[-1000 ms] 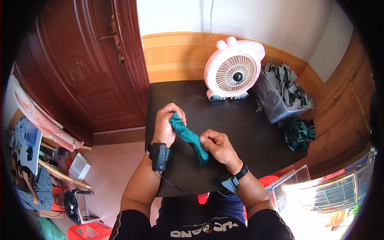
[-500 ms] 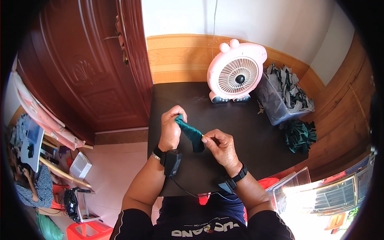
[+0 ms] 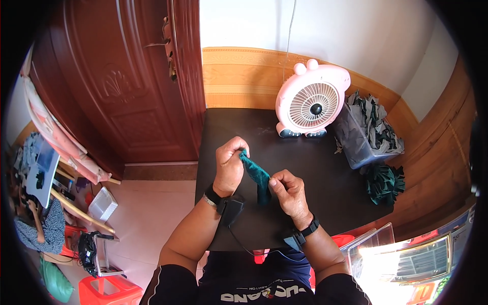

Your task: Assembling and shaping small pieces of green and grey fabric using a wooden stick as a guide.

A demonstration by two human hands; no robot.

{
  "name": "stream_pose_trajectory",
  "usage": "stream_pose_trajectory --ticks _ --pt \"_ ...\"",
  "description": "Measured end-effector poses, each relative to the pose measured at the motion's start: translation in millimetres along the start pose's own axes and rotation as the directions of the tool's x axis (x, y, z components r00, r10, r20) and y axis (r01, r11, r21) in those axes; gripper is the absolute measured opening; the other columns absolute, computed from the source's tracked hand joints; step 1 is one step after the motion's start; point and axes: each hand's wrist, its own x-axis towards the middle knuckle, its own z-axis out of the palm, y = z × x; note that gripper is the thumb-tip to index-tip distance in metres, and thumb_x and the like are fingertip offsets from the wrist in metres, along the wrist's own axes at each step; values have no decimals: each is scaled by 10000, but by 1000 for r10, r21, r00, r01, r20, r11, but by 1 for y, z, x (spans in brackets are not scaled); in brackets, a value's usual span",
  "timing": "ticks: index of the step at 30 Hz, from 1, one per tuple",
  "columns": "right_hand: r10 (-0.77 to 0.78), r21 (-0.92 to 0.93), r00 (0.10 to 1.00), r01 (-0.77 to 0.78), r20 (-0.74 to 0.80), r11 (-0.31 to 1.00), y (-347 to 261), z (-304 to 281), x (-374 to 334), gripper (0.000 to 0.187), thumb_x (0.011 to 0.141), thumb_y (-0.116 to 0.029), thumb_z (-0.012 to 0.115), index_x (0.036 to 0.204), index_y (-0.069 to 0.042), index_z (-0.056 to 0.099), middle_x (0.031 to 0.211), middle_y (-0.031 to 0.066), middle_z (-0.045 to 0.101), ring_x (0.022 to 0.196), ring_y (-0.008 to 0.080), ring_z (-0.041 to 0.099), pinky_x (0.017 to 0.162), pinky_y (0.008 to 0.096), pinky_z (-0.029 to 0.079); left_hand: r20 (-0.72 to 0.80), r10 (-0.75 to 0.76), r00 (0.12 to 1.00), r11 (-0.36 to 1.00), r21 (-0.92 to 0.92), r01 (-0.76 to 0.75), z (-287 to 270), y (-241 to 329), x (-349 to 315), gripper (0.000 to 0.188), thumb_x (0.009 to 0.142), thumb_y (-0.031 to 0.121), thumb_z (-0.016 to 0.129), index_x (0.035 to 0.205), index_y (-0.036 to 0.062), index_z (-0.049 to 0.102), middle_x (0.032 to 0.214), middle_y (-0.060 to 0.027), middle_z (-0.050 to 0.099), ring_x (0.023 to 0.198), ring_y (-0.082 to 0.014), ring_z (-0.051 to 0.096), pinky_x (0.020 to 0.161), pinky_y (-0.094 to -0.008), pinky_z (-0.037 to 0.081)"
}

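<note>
Relative to one second ago, the green cloth strip [image 3: 256,174] is seen narrower over the dark table [image 3: 320,160], its upper end clasped in the left hand [image 3: 230,165], its edge pinched by the right hand [image 3: 291,193], so two-handed handling is maintained.

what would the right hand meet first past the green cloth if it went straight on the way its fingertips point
Probably the left hand, across the green cloth from the right hand; how their heights compare is hard to judge.
</note>
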Motion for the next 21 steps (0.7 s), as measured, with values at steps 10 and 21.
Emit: stream_pose_trajectory --ticks 10,21 --pt "-84 -86 996 83 -7 993 -11 -2 0 125 890 -103 632 798 -22 609 684 -16 548 646 56 458 593 217 389 216 -86 973 977 207 40 -4 4 3 109 701 -53 414 637 21 463 609 -14 418 586 -90 390 511 -262 294" --pt "-12 -515 998 -21 -62 857 -7 -3 8 112 828 -145 652 802 -39 625 675 147 620 587 296 609 560 334 478 266 360 894 866 262 -427 -1 16 12 177 640 -102 434 678 27 549 686 -103 539 668 -247 537 606 -326 428"
